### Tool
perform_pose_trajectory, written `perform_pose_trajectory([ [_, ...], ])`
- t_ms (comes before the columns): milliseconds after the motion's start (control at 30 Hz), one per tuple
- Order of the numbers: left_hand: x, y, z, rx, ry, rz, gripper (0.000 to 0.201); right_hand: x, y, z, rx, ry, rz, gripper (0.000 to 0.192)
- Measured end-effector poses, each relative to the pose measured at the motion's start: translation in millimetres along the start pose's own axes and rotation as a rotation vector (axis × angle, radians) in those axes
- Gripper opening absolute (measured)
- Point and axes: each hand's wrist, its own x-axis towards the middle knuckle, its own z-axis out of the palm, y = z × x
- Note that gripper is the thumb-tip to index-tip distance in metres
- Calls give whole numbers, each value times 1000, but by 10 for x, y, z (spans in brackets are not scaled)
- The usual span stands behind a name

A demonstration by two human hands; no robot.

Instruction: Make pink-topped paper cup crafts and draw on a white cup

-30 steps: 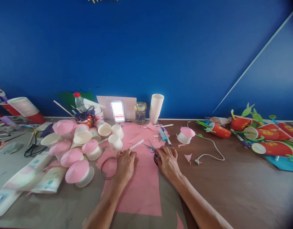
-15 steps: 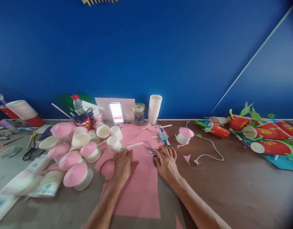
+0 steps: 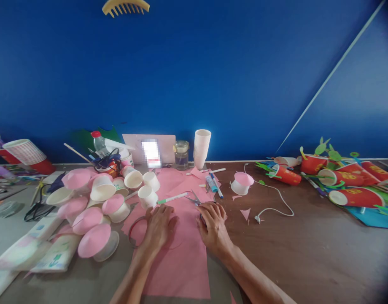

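A large sheet of pink paper [image 3: 187, 270] lies under both hands. My left hand [image 3: 159, 228] rests palm down on it, fingers stretched forward, thumb out to the side. Partly beneath that hand's left edge is a thin dark reddish ring [image 3: 130, 236]. A faint curved line shows on the paper to its right. My right hand [image 3: 213, 221] bends over the handles of scissors [image 3: 194, 198], whose blades point away and stand apart on the paper. One dark handle loop shows by the thumb; the other is hidden. Beyond the left fingers lies a green-and-white marker [image 3: 171, 197].
White paper cups with pink cone tops [image 3: 94, 240] crowd the left. Another capped cup [image 3: 242, 183], a white cable [image 3: 276, 207] and paper scraps [image 3: 245, 213] lie at right. Behind stand a glass jar [image 3: 181, 156], stacked cups [image 3: 202, 147] and a phone [image 3: 151, 153]. Red cups [image 3: 357, 196] lie far right.
The view has tilted up slightly, showing more of the comb on the wall. My right hand has shifted a little left over the scissors' handles. The left hand has hardly moved.
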Motion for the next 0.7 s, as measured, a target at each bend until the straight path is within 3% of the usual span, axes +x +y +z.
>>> perform_pose_trajectory([
  [133, -80, -64, -82, 70, -83, 138, 32, -1, -12, -21, 2, -33, 30, 27],
  [333, -68, -5, -160, 26, -208, 77, 23, -11, 7, -21, 44, -34, 50, 24],
  [433, -21, 57, -192, -139, -193, 44, 9, -31, 16, -19, 130, -38, 36, 24],
  [567, 9, 188, -257, -568, -131, 49, 15, -85, -30, -20, 403, -119, 41, 38],
  [633, 2, 248, -276, -754, -127, 20, 16, -95, -74, -18, 507, -155, 105, 45],
  [700, -7, 277, -276, -874, -140, -12, 16, -78, -109, -20, 573, -188, 217, 37],
])
